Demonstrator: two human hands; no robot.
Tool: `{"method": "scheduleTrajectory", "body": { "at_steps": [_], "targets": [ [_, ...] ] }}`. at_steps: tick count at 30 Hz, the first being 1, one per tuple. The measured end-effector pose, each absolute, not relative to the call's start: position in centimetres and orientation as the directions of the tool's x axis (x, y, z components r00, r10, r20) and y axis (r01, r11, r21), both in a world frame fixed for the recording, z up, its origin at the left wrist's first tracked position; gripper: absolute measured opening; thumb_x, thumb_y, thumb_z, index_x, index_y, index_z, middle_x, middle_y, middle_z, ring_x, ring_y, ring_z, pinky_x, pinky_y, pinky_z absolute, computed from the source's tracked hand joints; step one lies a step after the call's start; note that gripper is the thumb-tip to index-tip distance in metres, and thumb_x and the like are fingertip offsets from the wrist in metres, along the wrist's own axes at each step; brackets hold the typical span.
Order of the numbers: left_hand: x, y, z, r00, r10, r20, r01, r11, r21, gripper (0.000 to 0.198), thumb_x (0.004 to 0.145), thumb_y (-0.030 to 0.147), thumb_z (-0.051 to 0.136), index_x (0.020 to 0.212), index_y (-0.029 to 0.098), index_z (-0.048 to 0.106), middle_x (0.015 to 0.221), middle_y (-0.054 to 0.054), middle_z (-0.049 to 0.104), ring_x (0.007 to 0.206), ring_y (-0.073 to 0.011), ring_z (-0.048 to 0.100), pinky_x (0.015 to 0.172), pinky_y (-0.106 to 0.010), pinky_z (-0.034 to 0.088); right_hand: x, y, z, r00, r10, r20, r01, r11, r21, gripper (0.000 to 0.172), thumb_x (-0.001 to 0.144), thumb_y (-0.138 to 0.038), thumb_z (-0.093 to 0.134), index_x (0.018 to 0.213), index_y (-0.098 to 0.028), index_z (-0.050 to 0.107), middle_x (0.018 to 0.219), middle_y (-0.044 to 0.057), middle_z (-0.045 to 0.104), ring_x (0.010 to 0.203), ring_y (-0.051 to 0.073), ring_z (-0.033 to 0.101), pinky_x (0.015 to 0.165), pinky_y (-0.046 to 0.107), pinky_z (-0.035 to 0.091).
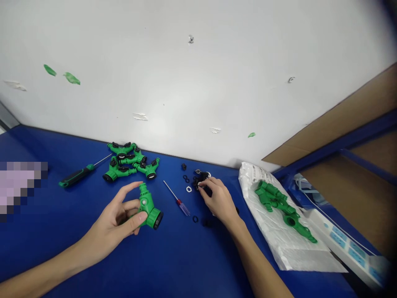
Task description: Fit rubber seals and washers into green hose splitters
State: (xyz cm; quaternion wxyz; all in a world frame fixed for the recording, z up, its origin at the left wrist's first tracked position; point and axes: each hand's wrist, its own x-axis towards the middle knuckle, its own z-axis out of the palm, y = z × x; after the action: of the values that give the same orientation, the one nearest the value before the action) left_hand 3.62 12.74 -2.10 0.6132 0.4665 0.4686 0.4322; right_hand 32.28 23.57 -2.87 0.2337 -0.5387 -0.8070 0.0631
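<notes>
My left hand [124, 215] is closed around a green Y-shaped connector [148, 207] with a black ring at its lower right end. My right hand [218, 200] pinches at a small pile of black and white parts [203, 177]; what lies between its fingertips is too small to make out. A white ring [189, 189] and small black rings [195, 219] lie left of that hand. Between the hands rests a small screwdriver [182, 207] with a clear purple and red handle. Several green connectors with black valves [124, 159] are grouped behind my left hand.
A larger green-and-black screwdriver [77, 176] lies at the left. On the right, a white padded bag [269, 231] bears more green connectors [266, 194], beside a power strip [344, 244]. A white panel [173, 82] bounds the blue table [124, 269] at the back.
</notes>
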Motion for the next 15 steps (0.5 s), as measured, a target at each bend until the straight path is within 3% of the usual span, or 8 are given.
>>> {"method": "scheduleTrajectory", "body": {
  "at_steps": [6, 11, 15],
  "targets": [
    [3.6, 12.7, -2.7, 0.206, 0.966, -0.153, -0.077, 0.172, 0.982, 0.053, 0.089, 0.043, 0.061, 0.132, 0.028, 0.034, 0.072, 0.005, 0.055, 0.06, -0.0111, 0.051, 0.052, -0.024, 0.039, 32.5, 23.6, -2.6, -0.285, 0.913, 0.292, 0.783, 0.398, -0.479, 0.007, 0.082, -0.02, 0.057, 0.079, -0.021, 0.064, 0.083, 0.005, 0.069, 0.084, 0.025, 0.061, 0.078, 0.04, 0.049],
    [3.5, 12.7, -2.5, 0.22, 0.963, -0.154, -0.026, 0.164, 0.986, 0.045, 0.086, 0.04, 0.064, 0.125, 0.026, 0.048, 0.075, 0.003, 0.059, 0.063, -0.0122, 0.054, 0.058, -0.026, 0.047, 32.0, 23.0, -2.1, -0.233, 0.922, 0.309, 0.684, 0.382, -0.622, 0.012, 0.086, -0.029, 0.059, 0.083, -0.019, 0.064, 0.075, 0.004, 0.067, 0.065, 0.018, 0.062, 0.062, 0.031, 0.051],
    [3.4, 12.5, -2.4, 0.313, 0.939, -0.14, -0.01, 0.151, 0.989, 0.039, 0.082, 0.038, 0.068, 0.118, 0.022, 0.063, 0.071, 0.003, 0.058, 0.057, -0.0118, 0.056, 0.054, -0.025, 0.049, 29.2, 20.7, -1.5, -0.258, 0.913, 0.316, 0.403, 0.399, -0.824, 0.01, 0.084, -0.027, 0.064, 0.08, -0.018, 0.064, 0.087, 0.007, 0.071, 0.077, 0.018, 0.068, 0.069, 0.029, 0.056]
  ]
}}
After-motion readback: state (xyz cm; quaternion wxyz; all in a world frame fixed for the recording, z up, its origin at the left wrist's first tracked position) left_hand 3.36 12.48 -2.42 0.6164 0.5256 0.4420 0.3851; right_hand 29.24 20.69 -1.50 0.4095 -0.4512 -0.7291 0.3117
